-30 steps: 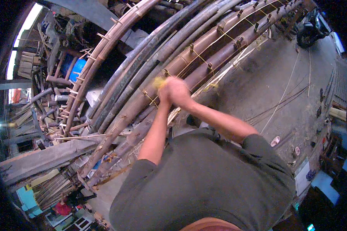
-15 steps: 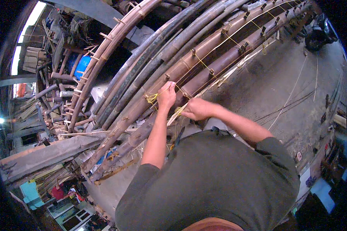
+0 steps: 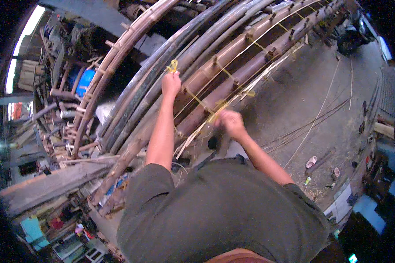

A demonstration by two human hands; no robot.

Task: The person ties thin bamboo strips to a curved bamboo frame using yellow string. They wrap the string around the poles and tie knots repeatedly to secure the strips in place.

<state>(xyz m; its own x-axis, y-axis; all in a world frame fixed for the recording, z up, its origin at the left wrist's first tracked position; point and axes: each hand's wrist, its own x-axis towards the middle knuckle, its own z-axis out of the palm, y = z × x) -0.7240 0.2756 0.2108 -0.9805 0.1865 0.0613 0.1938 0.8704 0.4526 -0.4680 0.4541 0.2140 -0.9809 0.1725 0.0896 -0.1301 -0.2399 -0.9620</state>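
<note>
My left hand (image 3: 171, 84) is raised over the bamboo poles, its fingers closed on a small yellow string bundle (image 3: 173, 66) that sticks up above them. Lower and to the right, my right hand (image 3: 231, 123) is closed and blurred by motion, with yellow string (image 3: 215, 115) at its fingertips. Both hands are at two long brown bamboo poles, an upper one (image 3: 232, 49) and a lower one (image 3: 220, 94), lying side by side with short pegs along them. Yellow ties (image 3: 224, 69) cross the gap between these poles. Pale split strips (image 3: 261, 78) run along the lower pole.
Grey bamboo poles (image 3: 158, 59) curve beyond the brown pair. A pegged bamboo frame (image 3: 102, 68) arches at the left, by a blue container (image 3: 85, 82). A thick wooden beam (image 3: 57, 179) lies lower left. Thin rods (image 3: 309, 118) and a slipper (image 3: 311, 162) rest on the floor at right.
My left hand has moved up and left with the yellow string bundle, farther from my right hand. My right hand has shifted slightly right, and the whole view has turned a little.
</note>
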